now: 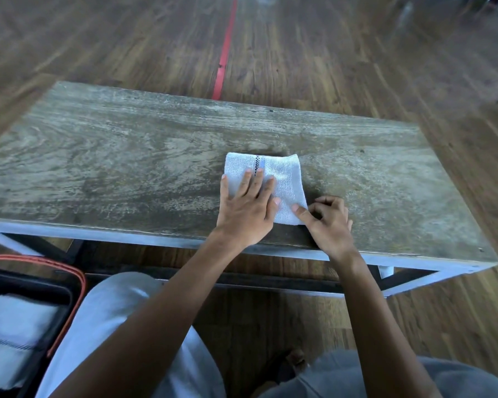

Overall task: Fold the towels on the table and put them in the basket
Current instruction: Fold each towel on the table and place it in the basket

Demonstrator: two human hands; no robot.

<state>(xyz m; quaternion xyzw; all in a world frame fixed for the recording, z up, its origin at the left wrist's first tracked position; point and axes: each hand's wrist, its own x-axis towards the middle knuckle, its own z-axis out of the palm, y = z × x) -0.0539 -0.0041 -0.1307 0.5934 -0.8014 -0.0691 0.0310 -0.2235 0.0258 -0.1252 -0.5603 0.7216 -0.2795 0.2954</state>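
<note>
Right hand (327, 222) grip: narrow, thumb and forefinger pinching the near right corner of the folded white towel (282, 182).
Left hand (249, 208) grip: wide, palm flat, fingers spread, pressing on the towel's left half.
Towel: folded small, dark stitched stripe along its top, lying near the front edge of the worktop (112, 168).
Worktop: weathered grey wood on a pale frame.
Basket (69, 285): black with an orange rim, on the floor at lower left, beside the person's knee.
Basket contents: folded white towels (15, 334) lying inside.
</note>
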